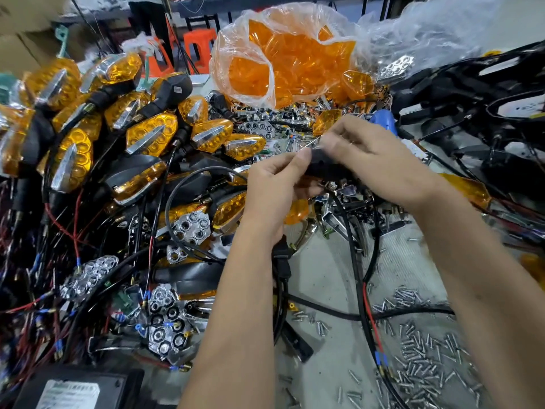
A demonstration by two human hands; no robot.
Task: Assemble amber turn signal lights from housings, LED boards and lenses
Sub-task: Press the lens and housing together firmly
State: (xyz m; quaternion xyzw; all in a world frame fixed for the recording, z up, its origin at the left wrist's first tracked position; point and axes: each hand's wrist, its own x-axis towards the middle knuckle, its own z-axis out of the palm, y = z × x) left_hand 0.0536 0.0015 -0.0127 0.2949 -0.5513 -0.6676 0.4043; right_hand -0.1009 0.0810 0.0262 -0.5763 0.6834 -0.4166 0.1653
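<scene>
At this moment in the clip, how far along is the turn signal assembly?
Well underway. Done: a pile of finished amber turn signals at left. In hand: the left hand and right hand both hold a black housing; the detail is blurred. Left: a bag of amber lenses, loose chrome reflectors, more black housings at right, and screws.

from here i read the lenses (pixel 283 69) as glossy translucent amber plastic, packed in a thin, crinkled clear plastic bag (pixel 236 39). the finished lights (pixel 152 134) show the same shiny amber over bright chrome-look fins, on matt black housings. the reflector pieces (pixel 193 227) look mirror-bright, chrome-plated. the screws (pixel 424 358) are small, pale shiny metal. the cables (pixel 351 240) wear a dull black sheath, with glossy red strands. the desk (pixel 324 278) is pale grey and matt. the housing (pixel 323 163) i hold looks matt black plastic, though blurred.
</scene>
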